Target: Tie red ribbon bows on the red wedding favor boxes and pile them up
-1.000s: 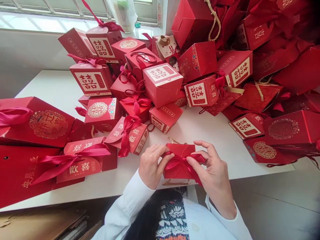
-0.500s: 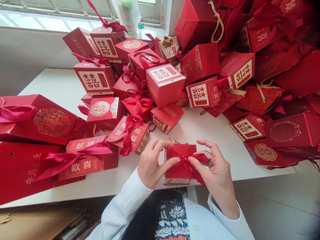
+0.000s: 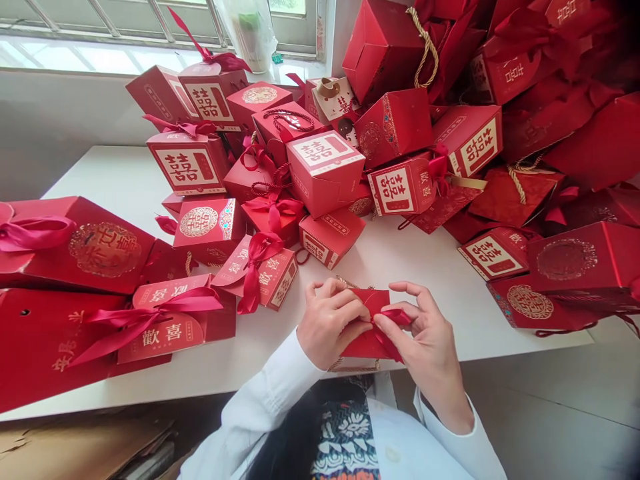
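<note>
White table (image 3: 430,267), its near edge just before the person; across its far side a heap of red boxes (image 3: 327,187), stacked and tilted; several carry ribbon bows already made, among them a tied box (image 3: 210,320) well left of the hands, its bow lying flat across the flap; not every box in the heap shows a bow.

Right hand (image 3: 425,337) holds ribbon pinched at the thumb, forefinger lifted clear; left hand (image 3: 330,323) curls over the box's left half, thumb and fingertips drawn together on the ribbon near its middle; the two hands all but meet there. Small red box (image 3: 356,347) sits between them at the near edge, flap side up and shut; ribbon (image 3: 399,316) gathered at the centre, a loop to the right, a tail slanting down over the near side; I judge the bow largely formed, its tightening and evening-out not yet done. Gold cord (image 3: 367,365) shows beyond the box's near edge.

Hard to make out: heap's right end, dark and cut off by the frame; large boxes at far left, also cut; the box's left half, under the left hand; left side of the bow, covered; the knot itself, mostly behind fingertips, so its firmness cannot be told.
</note>
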Available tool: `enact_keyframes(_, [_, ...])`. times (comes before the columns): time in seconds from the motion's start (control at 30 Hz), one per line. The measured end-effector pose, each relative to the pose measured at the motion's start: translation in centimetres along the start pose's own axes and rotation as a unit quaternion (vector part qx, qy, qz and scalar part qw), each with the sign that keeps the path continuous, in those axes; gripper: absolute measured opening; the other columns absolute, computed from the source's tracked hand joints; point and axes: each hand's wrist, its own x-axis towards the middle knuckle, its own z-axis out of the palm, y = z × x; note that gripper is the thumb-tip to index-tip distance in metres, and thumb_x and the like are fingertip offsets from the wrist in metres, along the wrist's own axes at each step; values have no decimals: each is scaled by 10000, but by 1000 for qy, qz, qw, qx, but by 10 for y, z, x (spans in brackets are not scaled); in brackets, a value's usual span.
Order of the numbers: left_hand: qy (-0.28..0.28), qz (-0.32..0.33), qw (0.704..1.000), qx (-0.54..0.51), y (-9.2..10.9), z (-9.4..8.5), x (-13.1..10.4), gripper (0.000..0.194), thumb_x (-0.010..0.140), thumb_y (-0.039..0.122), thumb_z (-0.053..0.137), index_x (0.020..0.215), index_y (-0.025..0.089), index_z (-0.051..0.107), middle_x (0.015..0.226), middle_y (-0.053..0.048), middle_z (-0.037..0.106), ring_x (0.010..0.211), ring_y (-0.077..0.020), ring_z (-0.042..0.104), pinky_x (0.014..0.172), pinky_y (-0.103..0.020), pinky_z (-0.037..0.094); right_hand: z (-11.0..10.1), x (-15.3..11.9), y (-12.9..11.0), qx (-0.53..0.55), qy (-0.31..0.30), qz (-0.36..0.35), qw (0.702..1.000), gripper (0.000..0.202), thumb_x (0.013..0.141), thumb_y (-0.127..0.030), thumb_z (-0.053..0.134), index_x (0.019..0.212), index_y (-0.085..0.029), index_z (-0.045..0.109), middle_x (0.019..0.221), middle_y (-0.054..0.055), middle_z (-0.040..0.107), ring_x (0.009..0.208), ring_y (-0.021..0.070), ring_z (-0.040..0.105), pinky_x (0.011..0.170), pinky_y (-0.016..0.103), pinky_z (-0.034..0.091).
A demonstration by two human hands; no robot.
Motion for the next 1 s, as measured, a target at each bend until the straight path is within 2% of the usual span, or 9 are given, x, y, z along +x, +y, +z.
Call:
enact_keyframes(0.17, [-12, 3, 1000, 9, -2, -1, 0, 99, 869, 205, 613, 773, 226, 618, 765, 55, 686, 893, -179, 548, 927, -438, 156, 3, 0, 1, 18, 3, 15, 1000, 406, 795, -358, 643, 1148, -242, 478, 746, -9, 679, 630, 143, 602, 574, 235, 517])
enact_keyframes(0.3, [19, -9, 1000, -4, 0, -11, -4, 65, 875, 301, 612, 918, 252, 607, 947, -7, 659, 954, -213, 559, 961, -465, 185, 1, -1, 0, 19, 5, 19, 1000, 431, 797, -386, 650, 1174, -261, 483, 751, -19, 675, 651, 137, 617, 601, 235, 536])
enact_keyframes(0.43, [117, -88, 989, -9, 5, -25, -19, 528, 726, 486, 735, 1085, 182, 494, 1019, -93, 573, 914, -221, 561, 832, -366, 412, -7, -3, 2, 2, 30, -5, 1000, 419, 778, -411, 677, 1143, -265, 532, 827, -3, 669, 739, 141, 637, 628, 222, 547])
enact_keyframes(0.5, [108, -130, 985, -26, 8, -29, -29, 442, 749, 430, 730, 1023, 173, 496, 917, -55, 577, 788, -174, 567, 730, -296, 463, -11, -5, 2, -16, 27, -15, 999, 351, 783, -408, 676, 1083, -259, 571, 837, 2, 668, 749, 137, 634, 658, 221, 548])
enact_keyframes(0.63, [28, -160, 984, -79, 14, -32, -40, 65, 843, 201, 593, 801, 177, 549, 719, 13, 589, 635, -116, 556, 605, -214, 449, -13, -5, 0, -15, -9, -10, 1000, 275, 814, -408, 637, 1036, -248, 605, 823, 9, 676, 722, 140, 631, 662, 236, 551])
enact_keyframes(0.73, [20, -162, 984, -64, 18, -37, -43, 126, 816, 94, 521, 734, 175, 571, 666, 26, 590, 586, -103, 536, 570, -204, 425, -10, -4, -5, -17, -2, -13, 1000, 258, 823, -384, 620, 1037, -241, 609, 790, 5, 671, 704, 142, 623, 640, 235, 543])
enact_keyframes(0.83, [1, -171, 985, -37, 22, -43, -45, 116, 843, 124, 539, 755, 179, 591, 658, 35, 598, 561, -96, 545, 552, -198, 427, -6, -1, -7, -37, 10, -26, 999, 247, 828, -365, 608, 1047, -251, 606, 720, -24, 646, 652, 126, 597, 609, 213, 520])
enact_keyframes(0.9, [13, -164, 986, -10, 25, -45, -46, 44, 862, 204, 580, 883, 169, 596, 733, 17, 620, 567, -97, 564, 549, -200, 448, -5, 1, -7, -45, 11, -29, 999, 247, 833, -368, 602, 1057, -263, 602, 706, -37, 639, 637, 120, 591, 595, 204, 508])
enact_keyframes(1.0, [55, -110, 991, 49, 25, -42, -47, 268, 876, 283, 592, 1092, 134, 542, 957, -73, 631, 712, -137, 616, 651, -238, 503, -3, 3, -4, -47, 5, -24, 999, 248, 836, -381, 602, 1059, -274, 600, 706, -42, 642, 637, 118, 596, 592, 202, 504])
